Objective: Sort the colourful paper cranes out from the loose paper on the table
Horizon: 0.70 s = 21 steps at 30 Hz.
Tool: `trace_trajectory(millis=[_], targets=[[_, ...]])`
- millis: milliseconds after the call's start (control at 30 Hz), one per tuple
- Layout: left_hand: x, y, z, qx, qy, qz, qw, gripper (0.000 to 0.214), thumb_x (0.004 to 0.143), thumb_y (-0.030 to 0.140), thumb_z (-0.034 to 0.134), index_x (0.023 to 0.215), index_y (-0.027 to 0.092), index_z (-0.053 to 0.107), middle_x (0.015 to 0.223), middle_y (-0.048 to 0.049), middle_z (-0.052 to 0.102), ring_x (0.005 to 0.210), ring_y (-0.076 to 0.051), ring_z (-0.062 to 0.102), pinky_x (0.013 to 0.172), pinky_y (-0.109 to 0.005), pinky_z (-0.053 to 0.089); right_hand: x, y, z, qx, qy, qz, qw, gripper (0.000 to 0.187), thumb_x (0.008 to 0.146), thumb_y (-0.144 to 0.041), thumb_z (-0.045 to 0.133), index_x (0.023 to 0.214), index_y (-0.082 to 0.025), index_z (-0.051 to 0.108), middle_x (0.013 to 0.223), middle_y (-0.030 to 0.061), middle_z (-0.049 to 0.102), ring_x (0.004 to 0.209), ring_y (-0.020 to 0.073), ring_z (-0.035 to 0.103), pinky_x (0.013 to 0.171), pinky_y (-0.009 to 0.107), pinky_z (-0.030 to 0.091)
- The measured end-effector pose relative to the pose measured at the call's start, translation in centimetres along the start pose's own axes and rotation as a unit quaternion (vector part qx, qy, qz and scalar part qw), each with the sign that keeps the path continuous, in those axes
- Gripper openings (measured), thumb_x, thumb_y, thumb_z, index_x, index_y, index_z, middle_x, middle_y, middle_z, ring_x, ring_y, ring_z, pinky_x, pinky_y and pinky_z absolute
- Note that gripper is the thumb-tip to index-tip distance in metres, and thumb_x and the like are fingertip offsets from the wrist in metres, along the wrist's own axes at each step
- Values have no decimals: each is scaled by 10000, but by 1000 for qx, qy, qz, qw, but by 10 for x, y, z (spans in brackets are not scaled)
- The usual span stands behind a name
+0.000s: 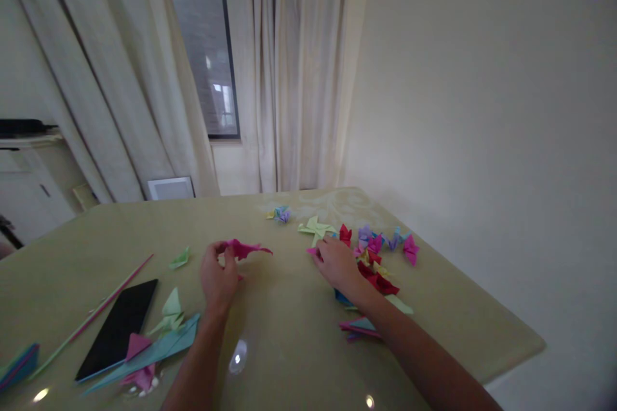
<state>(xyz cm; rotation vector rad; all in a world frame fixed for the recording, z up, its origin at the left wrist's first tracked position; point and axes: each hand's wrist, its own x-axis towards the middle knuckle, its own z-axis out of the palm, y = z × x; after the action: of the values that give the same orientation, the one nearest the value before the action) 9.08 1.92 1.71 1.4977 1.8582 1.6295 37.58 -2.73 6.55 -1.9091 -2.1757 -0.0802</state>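
Observation:
My left hand (218, 276) is closed on a pink folded paper figure (247, 248) and holds it just above the greenish table (289, 334). My right hand (335, 263) rests on the table to the right, its fingers curled at the edge of a pile of coloured origami pieces (378, 253). A small pink piece (312, 250) shows at its fingertips; whether it is gripped I cannot make out. A pale green folded piece (314, 228) lies just beyond that hand.
A black phone (118, 327) lies at the left, beside a long pink stick (91, 316). Teal, pink and green folded papers (154, 343) sit near it. A small blue-purple figure (280, 213) lies farther back. Curtains and a window stand behind; the table's right edge is near the wall.

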Motion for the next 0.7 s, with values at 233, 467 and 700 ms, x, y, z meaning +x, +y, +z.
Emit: trace_trajectory(millis=[233,467,700], targets=[[-18,24,16,-307,-87,-74,945,569,797,713,700,1035,223,537,741,-10,740,619,-186,694,600,-291,551,27,-30,7,278,47,-166,945,722,805,-351,887,1434,-188,573,1401,142,637,1279,292,605,1098,432,475],[-26,21,28,-304,-115,-52,944,500,905,643,612,1139,207,542,960,-86,795,817,-212,750,751,-349,592,76,-47,11,330,-27,-96,939,109,917,-264,753,992,-199,798,870,-21,777,815,160,714,754,240,541],[-17,5,22,-44,-102,-53,992,272,912,322,539,1124,169,614,1120,-153,747,998,-286,708,928,-464,551,149,34,-11,155,-60,70,984,178,927,-279,751,996,-116,773,945,58,783,860,210,736,780,328,585]])
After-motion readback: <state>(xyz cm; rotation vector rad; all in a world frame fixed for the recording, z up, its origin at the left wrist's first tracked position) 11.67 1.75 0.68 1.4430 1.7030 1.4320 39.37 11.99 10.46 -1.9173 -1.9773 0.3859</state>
